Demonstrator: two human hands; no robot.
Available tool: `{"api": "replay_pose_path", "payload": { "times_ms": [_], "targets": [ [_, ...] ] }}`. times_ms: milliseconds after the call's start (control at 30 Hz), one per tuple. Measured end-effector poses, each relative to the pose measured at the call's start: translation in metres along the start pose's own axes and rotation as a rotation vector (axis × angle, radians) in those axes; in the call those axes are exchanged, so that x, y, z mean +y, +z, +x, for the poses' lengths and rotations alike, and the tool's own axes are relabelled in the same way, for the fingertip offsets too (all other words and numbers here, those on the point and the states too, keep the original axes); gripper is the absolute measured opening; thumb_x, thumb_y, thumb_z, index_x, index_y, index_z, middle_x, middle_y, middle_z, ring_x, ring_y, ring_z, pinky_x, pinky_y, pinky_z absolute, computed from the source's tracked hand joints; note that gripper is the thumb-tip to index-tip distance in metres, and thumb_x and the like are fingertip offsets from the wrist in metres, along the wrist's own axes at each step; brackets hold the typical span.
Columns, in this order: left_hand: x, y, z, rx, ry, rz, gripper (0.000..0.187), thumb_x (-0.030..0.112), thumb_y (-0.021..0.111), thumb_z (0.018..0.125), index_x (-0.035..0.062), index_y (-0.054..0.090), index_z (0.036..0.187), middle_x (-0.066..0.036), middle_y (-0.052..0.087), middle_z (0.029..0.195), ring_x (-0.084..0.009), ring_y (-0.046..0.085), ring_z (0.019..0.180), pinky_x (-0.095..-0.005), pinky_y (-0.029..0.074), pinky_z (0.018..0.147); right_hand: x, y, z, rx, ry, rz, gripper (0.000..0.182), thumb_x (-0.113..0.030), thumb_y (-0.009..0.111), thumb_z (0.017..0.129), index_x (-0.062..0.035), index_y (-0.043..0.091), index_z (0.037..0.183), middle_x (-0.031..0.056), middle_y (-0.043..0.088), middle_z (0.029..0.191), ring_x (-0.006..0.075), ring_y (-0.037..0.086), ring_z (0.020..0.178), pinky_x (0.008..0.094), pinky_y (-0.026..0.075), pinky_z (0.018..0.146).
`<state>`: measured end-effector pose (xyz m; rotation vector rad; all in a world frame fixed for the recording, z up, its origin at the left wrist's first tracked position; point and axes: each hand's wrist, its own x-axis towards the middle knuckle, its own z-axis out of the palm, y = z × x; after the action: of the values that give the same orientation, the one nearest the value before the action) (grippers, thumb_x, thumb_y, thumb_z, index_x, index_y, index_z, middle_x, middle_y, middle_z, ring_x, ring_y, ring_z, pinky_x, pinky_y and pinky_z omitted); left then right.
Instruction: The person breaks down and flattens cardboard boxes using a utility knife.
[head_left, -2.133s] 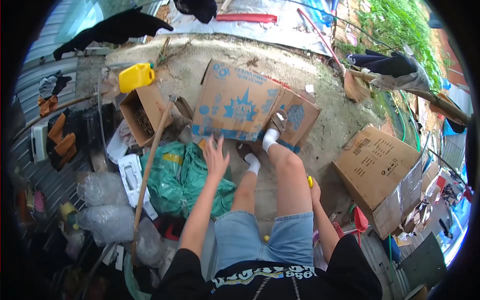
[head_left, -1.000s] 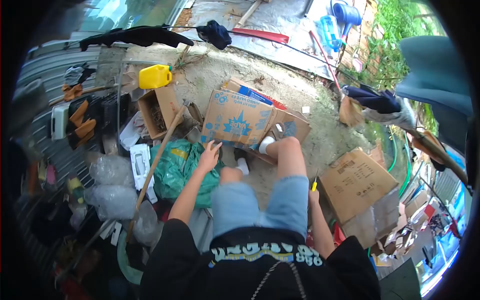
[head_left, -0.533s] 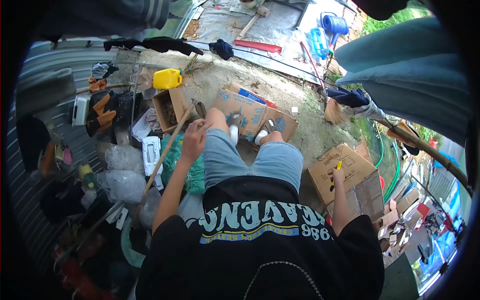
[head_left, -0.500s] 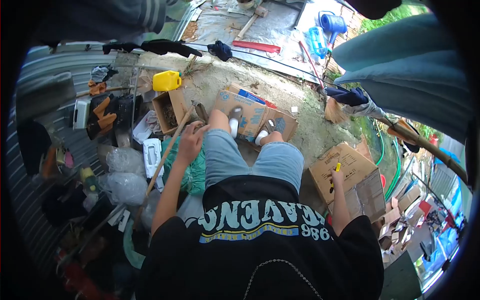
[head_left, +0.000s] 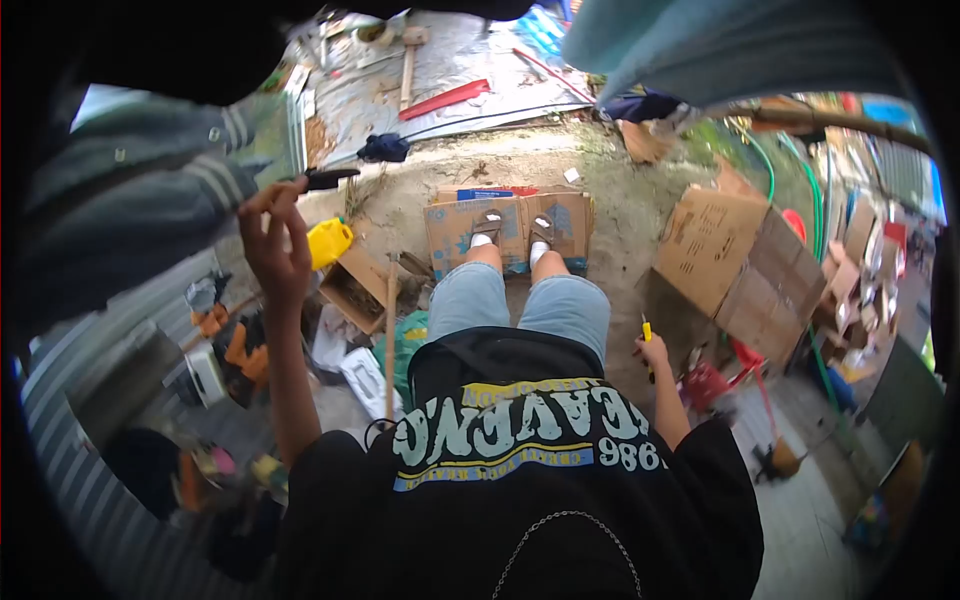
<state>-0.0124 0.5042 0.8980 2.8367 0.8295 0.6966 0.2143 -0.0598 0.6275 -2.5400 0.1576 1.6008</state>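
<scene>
My left hand (head_left: 275, 245) is raised at the left, fingers bent and pressed together at one end of a thin black cloth (head_left: 332, 178) near the hanging clothes. Low at the right, my right hand (head_left: 652, 352) is closed round a yellow cutter (head_left: 647, 330), whose tip points up and away from me. Both my feet rest on a flattened cardboard piece (head_left: 508, 238) on the ground. To the right of my legs stands a large cardboard box (head_left: 715, 250), apart from my right hand.
A wooden-handled tool (head_left: 391, 320), an open box (head_left: 362, 285) and a yellow jug (head_left: 328, 243) lie to the left. Grey clothes (head_left: 140, 190) and blue cloth (head_left: 720, 50) hang at the top. Cardboard scraps (head_left: 860, 285) are piled at the right.
My left hand has gone from beside my left knee up to the hanging black cloth. The view has turned. My right hand still holds the cutter.
</scene>
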Motion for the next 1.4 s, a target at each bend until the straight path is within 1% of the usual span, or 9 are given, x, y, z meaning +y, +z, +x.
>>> {"api": "replay_pose_path", "payload": {
  "times_ms": [67, 233, 433, 733, 967, 1100, 1300, 1367, 1400],
  "targets": [
    [-0.004, 0.018, 0.002, -0.123, 0.068, -0.07, 0.029, -0.004, 0.048, 0.075, 0.0074, 0.057, 0.1, -0.009, 0.052, 0.092, -0.0233, 0.05, 0.086, -0.0339, 0.038, 0.077, -0.008, 0.02, -0.02, 0.121, -0.028, 0.196, 0.016, -0.016, 0.054, 0.075, -0.005, 0.054, 0.087, 0.007, 0.061, 0.062, 0.0163, 0.053, 0.043, 0.0282, 0.042, 0.039],
    [0.023, 0.053, 0.001, -0.346, 0.292, -0.325, 0.028, -0.004, 0.05, 0.071, 0.0051, 0.059, 0.095, -0.009, 0.053, 0.087, -0.0253, 0.051, 0.08, -0.0357, 0.041, 0.071, -0.017, 0.051, -0.073, 0.176, 0.082, 0.365, 0.016, -0.017, 0.054, 0.076, -0.0055, 0.056, 0.086, 0.0049, 0.061, 0.06, 0.0136, 0.05, 0.041, 0.0275, 0.04, 0.041],
    [0.049, 0.074, 0.021, -0.442, 0.401, -0.371, 0.028, -0.007, 0.05, 0.068, 0.0038, 0.059, 0.092, -0.01, 0.054, 0.082, -0.0254, 0.051, 0.076, -0.0347, 0.043, 0.068, 0.025, 0.113, -0.087, 0.116, 0.21, 0.579, 0.016, -0.017, 0.055, 0.075, -0.006, 0.056, 0.086, 0.0053, 0.061, 0.061, 0.0133, 0.051, 0.042, 0.0275, 0.04, 0.041],
    [0.14, 0.121, 0.042, -0.58, 0.573, -0.479, 0.027, -0.01, 0.049, 0.068, 0.0031, 0.058, 0.09, -0.01, 0.055, 0.078, -0.0259, 0.052, 0.073, -0.0345, 0.043, 0.064, 0.076, 0.159, -0.074, 0.128, 0.178, 0.797, 0.02, -0.02, 0.057, 0.073, -0.0048, 0.055, 0.087, 0.0064, 0.061, 0.062, 0.0149, 0.055, 0.047, 0.0279, 0.043, 0.045],
    [0.199, 0.152, 0.043, -0.761, 0.779, -0.541, 0.026, -0.01, 0.049, 0.068, 0.0028, 0.058, 0.089, -0.01, 0.055, 0.078, -0.0251, 0.054, 0.072, -0.0345, 0.043, 0.062, 0.12, 0.168, -0.113, 0.427, 0.39, 1.052, 0.017, -0.019, 0.057, 0.075, -0.0052, 0.056, 0.085, 0.0053, 0.06, 0.061, 0.0142, 0.055, 0.048, 0.0282, 0.043, 0.045],
    [0.201, 0.161, 0.056, -0.814, 0.922, -0.564, 0.025, -0.009, 0.049, 0.069, 0.0032, 0.058, 0.089, -0.01, 0.054, 0.077, -0.0257, 0.054, 0.07, -0.0345, 0.044, 0.061, 0.107, 0.206, -0.145, 0.398, 0.559, 1.122, 0.016, -0.019, 0.056, 0.076, -0.0052, 0.055, 0.085, 0.0044, 0.059, 0.059, 0.014, 0.053, 0.044, 0.0278, 0.041, 0.043],
    [0.213, 0.182, 0.066, -0.967, 1.107, -0.592, 0.026, -0.007, 0.049, 0.07, 0.0041, 0.058, 0.091, -0.01, 0.055, 0.078, -0.0262, 0.055, 0.069, -0.0341, 0.044, 0.06, 0.041, 0.33, -0.18, 0.429, 0.565, 1.246, 0.022, -0.025, 0.055, 0.076, -0.005, 0.055, 0.085, 0.0045, 0.059, 0.057, 0.0137, 0.052, 0.041, 0.0283, 0.041, 0.043],
    [0.224, 0.183, 0.065, -1.025, 1.153, -0.543, 0.026, -0.007, 0.049, 0.069, 0.0051, 0.058, 0.091, -0.01, 0.055, 0.078, -0.0259, 0.056, 0.069, -0.0341, 0.045, 0.06, 0.007, 0.351, -0.203, 0.236, 0.537, 1.265, 0.023, -0.026, 0.054, 0.076, -0.0045, 0.055, 0.085, 0.005, 0.06, 0.058, 0.0149, 0.053, 0.043, 0.0294, 0.042, 0.044],
    [0.228, 0.185, 0.065, -1.028, 1.181, -0.562, 0.027, -0.007, 0.049, 0.069, 0.0058, 0.058, 0.091, -0.01, 0.055, 0.078, -0.0258, 0.056, 0.069, -0.0339, 0.045, 0.059, -0.002, 0.374, -0.207, 0.231, 0.545, 1.282, 0.023, -0.026, 0.054, 0.076, -0.0045, 0.055, 0.085, 0.005, 0.06, 0.058, 0.0149, 0.053, 0.043, 0.0294, 0.042, 0.044]
  ]
}}
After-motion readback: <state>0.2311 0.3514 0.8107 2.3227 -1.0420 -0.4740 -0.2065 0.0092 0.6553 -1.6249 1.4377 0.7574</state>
